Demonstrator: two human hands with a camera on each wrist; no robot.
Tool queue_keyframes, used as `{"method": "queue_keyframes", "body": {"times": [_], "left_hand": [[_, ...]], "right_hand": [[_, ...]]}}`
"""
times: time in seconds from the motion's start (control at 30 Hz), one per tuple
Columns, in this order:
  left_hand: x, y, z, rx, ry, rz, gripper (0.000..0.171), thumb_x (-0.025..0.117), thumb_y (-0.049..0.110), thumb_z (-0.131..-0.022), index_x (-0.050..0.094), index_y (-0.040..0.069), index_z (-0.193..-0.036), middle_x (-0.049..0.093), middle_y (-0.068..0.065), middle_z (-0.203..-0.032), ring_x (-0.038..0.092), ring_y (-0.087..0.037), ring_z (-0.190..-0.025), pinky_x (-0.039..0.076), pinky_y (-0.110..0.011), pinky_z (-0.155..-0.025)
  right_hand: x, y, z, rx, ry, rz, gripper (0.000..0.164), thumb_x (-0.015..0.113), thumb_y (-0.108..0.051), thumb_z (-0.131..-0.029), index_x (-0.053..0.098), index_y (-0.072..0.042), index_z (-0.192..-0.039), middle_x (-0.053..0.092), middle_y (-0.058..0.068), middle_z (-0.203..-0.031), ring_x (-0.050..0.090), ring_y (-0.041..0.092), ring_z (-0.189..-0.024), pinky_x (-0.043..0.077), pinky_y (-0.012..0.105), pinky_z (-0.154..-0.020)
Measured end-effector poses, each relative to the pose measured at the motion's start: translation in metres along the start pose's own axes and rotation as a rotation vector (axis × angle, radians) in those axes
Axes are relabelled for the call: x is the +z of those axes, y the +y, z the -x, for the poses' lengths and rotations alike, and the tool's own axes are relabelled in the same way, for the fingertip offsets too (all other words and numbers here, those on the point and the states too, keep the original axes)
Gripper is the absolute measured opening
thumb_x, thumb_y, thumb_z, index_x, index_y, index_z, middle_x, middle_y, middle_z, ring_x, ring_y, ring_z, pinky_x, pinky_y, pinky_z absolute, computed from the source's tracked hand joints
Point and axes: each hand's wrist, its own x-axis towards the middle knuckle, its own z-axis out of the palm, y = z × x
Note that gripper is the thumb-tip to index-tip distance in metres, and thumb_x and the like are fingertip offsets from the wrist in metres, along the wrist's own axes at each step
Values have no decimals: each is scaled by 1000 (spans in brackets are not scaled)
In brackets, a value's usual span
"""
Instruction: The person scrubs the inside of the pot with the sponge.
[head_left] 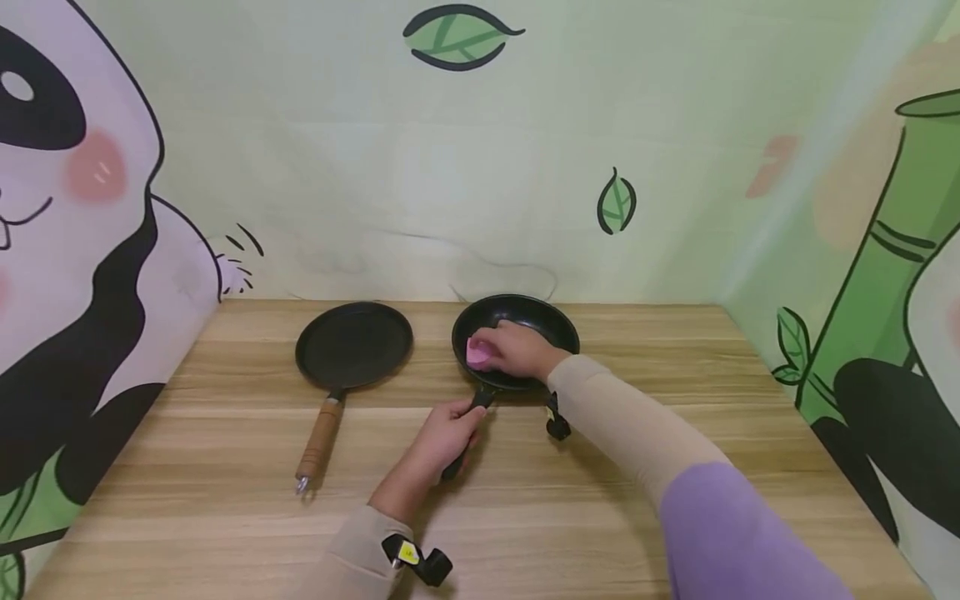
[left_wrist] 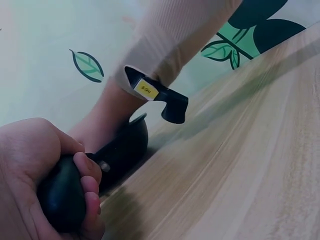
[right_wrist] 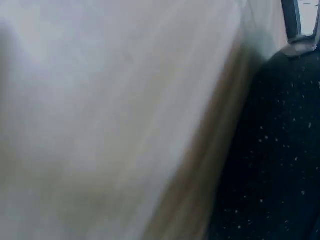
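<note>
A black frying pan (head_left: 558,325) sits at the back of the wooden table. My left hand (head_left: 446,437) grips its black handle (head_left: 485,395); in the left wrist view the fingers curl round the handle's rounded end (left_wrist: 62,200). Inside the pan, my right hand (head_left: 519,348) holds a pink sponge (head_left: 477,355) against the inner surface, toward the left side. Only part of the sponge shows past the fingers. Blurred and close, the right wrist view has a speckled black surface (right_wrist: 275,160), apparently the pan's side, but neither the hand's fingers nor the sponge.
Left of the frying pan lies a flat black pan (head_left: 354,343) with a wooden handle (head_left: 321,437) pointing toward me. The wooden table (head_left: 570,508) meets a wall (head_left: 337,167) printed with pandas, leaves and bamboo. A small black camera (head_left: 557,421) hangs under the right wrist.
</note>
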Motion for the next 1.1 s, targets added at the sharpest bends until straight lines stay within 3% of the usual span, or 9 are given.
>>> {"method": "queue_keyframes", "body": {"times": [0.13, 0.33, 0.53, 0.73, 0.87, 1.1], "left_hand": [[4, -2, -1, 3, 17, 19, 28, 54, 26, -103, 66, 4, -114, 47, -1, -64, 40, -15, -41, 35, -27, -34], [9, 1, 2, 1, 26, 30, 27, 53, 25, -103, 65, 3, -114, 46, -1, -63, 39, -15, -40, 35, -27, -34], [11, 3, 2, -13, 35, 35, 28, 52, 24, -104, 66, 4, -118, 47, -1, -65, 40, -15, -41, 35, -27, -35], [12, 3, 2, -5, 47, 39, 28, 53, 23, -104, 67, 3, -118, 48, 0, -64, 40, -15, -40, 34, -27, -35], [10, 4, 1, -2, 46, 52, 29, 54, 23, -103, 67, 3, -119, 49, 0, -64, 39, -15, -40, 35, -27, -34], [4, 3, 1, -46, 33, 41, 30, 54, 27, -104, 66, 7, -122, 49, -1, -66, 41, -16, -42, 35, -28, -37]], "right_hand": [[-4, 9, -7, 10, -12, 58, 47, 75, -33, -92, 64, -18, -136, 70, 3, -122, 59, 24, -102, 52, 39, -89], [-12, 26, -14, 101, -67, 185, 34, 67, -24, -98, 68, -19, -132, 71, 3, -118, 60, 29, -108, 51, 44, -95], [-28, 41, -7, 168, -142, 251, 29, 58, -17, -102, 71, -16, -128, 72, 7, -115, 63, 31, -110, 49, 46, -100], [-39, 47, 0, 159, -200, 231, 23, 60, -18, -101, 74, -11, -117, 72, 10, -107, 66, 31, -101, 51, 47, -97], [-41, 48, 3, 168, -215, 195, 24, 63, -17, -98, 74, -9, -118, 72, 11, -108, 66, 30, -100, 51, 46, -98], [-28, 46, 15, 148, -120, 147, 32, 68, -25, -97, 71, -9, -125, 72, 9, -103, 62, 30, -97, 51, 46, -92]]}}
